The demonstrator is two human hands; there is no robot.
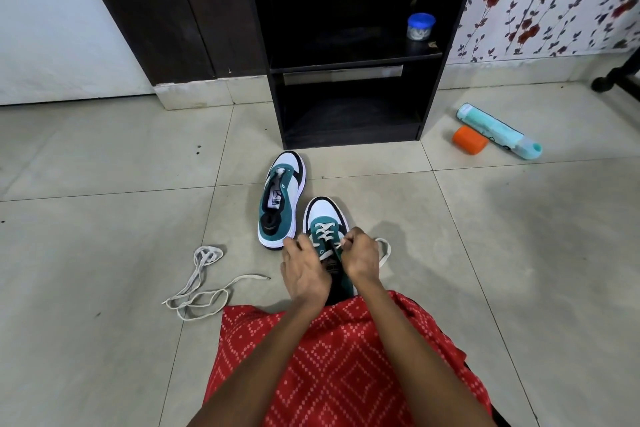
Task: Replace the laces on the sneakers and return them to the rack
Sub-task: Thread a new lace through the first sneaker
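Two teal, white and black sneakers stand on the tiled floor in front of a dark rack (346, 62). The far sneaker (282, 198) has no lace. The near sneaker (325, 218) has a cream lace (325, 230) crossed through its lower eyelets. My right hand (360, 256) pinches the lace end over the tongue, and a loop of lace (384, 250) trails out to its right. My left hand (304, 267) sits on the shoe's left side, fingers curled at the eyelets; what it holds is hidden. A loose cream lace (201, 281) lies on the floor to the left.
The rack has open dark shelves; a small blue-lidded jar (420, 26) stands on the middle one. On the floor at right lie a pale teal bottle (498, 130) and an orange cap (469, 140). My red patterned garment (339, 357) covers my lap.
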